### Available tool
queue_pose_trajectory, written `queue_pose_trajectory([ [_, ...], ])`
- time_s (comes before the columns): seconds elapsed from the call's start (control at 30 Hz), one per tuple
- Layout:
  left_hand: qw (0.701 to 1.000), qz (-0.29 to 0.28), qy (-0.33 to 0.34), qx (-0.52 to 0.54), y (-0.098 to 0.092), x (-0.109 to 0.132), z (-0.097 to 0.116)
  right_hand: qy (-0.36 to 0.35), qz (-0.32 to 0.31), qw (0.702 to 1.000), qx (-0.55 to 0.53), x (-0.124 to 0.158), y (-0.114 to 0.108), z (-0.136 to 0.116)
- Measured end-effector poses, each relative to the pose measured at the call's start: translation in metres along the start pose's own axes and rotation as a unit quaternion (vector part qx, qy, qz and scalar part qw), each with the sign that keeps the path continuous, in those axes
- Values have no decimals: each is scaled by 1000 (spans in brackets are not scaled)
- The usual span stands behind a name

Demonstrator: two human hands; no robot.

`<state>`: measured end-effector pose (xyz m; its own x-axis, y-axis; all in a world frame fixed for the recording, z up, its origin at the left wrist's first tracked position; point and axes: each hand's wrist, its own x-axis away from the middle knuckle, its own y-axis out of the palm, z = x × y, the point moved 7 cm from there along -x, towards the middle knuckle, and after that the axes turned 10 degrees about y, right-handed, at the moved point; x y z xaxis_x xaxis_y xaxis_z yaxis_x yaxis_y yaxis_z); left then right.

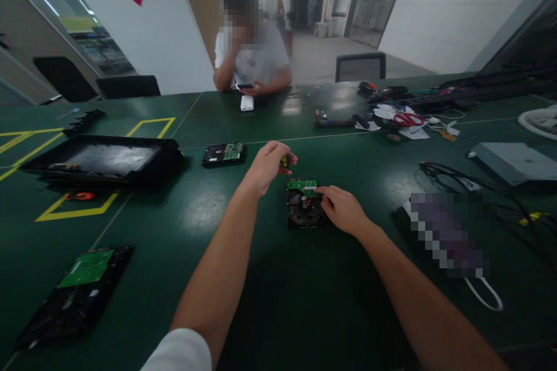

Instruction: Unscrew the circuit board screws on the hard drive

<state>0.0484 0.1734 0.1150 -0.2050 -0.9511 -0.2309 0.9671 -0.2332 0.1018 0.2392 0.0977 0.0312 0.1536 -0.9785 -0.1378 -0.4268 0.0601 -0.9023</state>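
Note:
A hard drive [300,213] lies on the green table with its underside up, showing a green circuit board [302,186] at its far end. My left hand [270,163] is raised just beyond and left of this drive. Its fingers are closed around a yellow-and-black screwdriver [285,160], mostly hidden by the hand. At the drive's right edge, my right hand [343,207] grips the side, with the index fingertip at the circuit board. A second hard drive [223,153] lies farther left, and a larger drive [73,295] sits at the near left.
A black tray-like casing [104,159] stands at left. On the right are a pixelated object [448,237] with a white loop, black cables [444,174] and a grey metal box [517,162]. Tools and gloves [398,116] lie farther back. Across the table sits a person [265,58] with a phone.

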Motion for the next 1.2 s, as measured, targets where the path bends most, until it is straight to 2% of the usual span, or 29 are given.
queue_pose_trajectory([
  [0.1, 997, 4, 33, -72, -3, -2, 5, 8, -2, 1000, -6, 0, 2, 2],
  [0.23, 992, -23, 54, -110, -1, -2, 10, 8, -4, 1000, -11, 0, 3, 3],
  [0.5, 993, -14, 51, -103, 1, -1, 10, 6, -10, 1000, -7, 0, 2, 1],
  [0.77, 1000, -10, -2, 19, 1, 0, 1, 12, -13, 1000, -11, 0, 2, 1],
  [0.87, 999, -14, -5, 34, 2, -1, -1, 11, -14, 1000, -10, -1, 2, 1],
  [1.2, 996, -19, 45, -79, -6, -1, 9, 12, -15, 1000, -14, 0, 2, 2],
])
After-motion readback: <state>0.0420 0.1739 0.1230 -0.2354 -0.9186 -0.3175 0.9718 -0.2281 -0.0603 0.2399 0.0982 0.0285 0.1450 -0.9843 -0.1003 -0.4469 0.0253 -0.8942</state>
